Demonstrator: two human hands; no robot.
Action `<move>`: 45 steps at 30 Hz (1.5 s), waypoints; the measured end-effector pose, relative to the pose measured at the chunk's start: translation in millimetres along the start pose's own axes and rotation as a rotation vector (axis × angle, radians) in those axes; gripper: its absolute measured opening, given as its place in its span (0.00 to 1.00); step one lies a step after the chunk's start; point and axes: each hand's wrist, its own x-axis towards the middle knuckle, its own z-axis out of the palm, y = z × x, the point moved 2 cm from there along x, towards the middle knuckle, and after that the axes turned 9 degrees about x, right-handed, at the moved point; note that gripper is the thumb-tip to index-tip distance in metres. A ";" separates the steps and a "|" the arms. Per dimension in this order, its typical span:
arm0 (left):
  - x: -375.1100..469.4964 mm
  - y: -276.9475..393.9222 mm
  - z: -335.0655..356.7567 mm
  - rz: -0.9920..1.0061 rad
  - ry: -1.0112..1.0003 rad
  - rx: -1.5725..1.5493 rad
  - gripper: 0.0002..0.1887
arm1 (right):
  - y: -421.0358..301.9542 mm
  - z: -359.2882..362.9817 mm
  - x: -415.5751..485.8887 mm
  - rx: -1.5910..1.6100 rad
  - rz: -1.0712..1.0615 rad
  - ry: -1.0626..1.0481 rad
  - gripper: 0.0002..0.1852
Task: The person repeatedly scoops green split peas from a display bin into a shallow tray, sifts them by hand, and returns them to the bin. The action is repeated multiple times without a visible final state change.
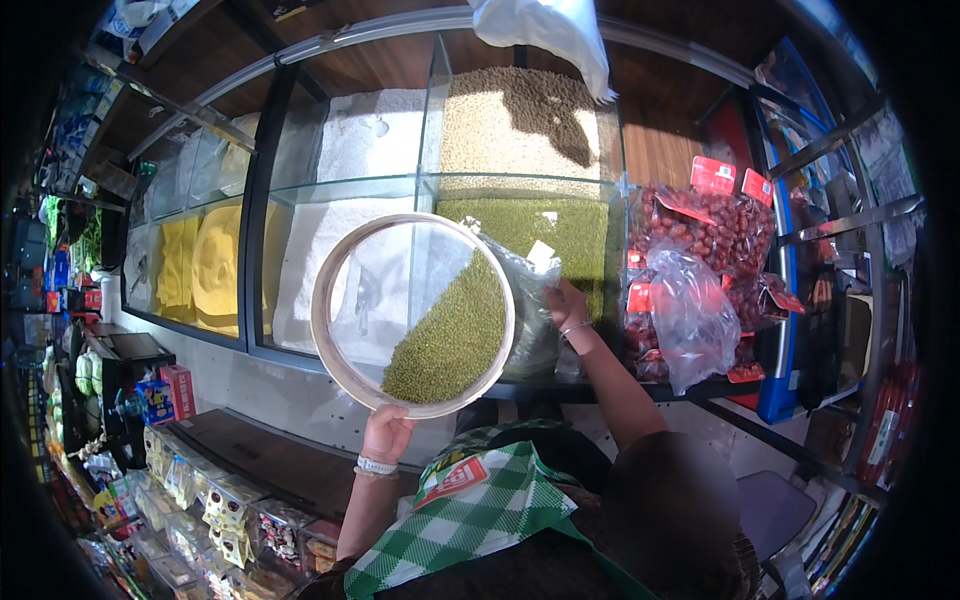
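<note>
My left hand (388,435) grips the near rim of a round sieve (324,315) with a pale rim and a fine, see-through mesh. Green mung beans (454,345) lie heaped in the sieve's right and near part. At the sieve's right, my right hand (568,306) holds the edge of a clear plastic bag (529,289); how far the bag reaches under the sieve is hidden. Behind them, a glass-walled bin holds more mung beans (585,232), with white scraps on top. The sieve is above the glass divider between this bin and one of white grain or powder (300,277).
Pale beans (480,127) fill a bin farther back, under a hanging white plastic bag (547,37). Packs of red dates (697,225) and a crumpled clear bag (690,315) lie at right. Yellow meal (217,262) sits in bins at left. Packaged goods (225,517) stand lower left.
</note>
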 end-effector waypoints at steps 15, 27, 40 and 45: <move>-2.1 1.0 8.2 -0.006 0.020 -0.018 0.23 | -6.6 3.5 -26.8 -0.485 -0.660 -0.034 0.13; -3.9 -2.0 -10.3 -0.030 0.125 -0.002 0.26 | -68.2 33.0 41.4 -0.497 -0.520 -0.132 0.11; -13.4 4.5 -4.3 0.000 0.106 -0.051 0.25 | -60.5 65.0 33.6 -0.608 -0.640 -0.138 0.10; -11.3 7.2 -0.6 0.008 0.082 -0.052 0.26 | -56.3 62.0 25.6 -0.542 -0.733 -0.109 0.07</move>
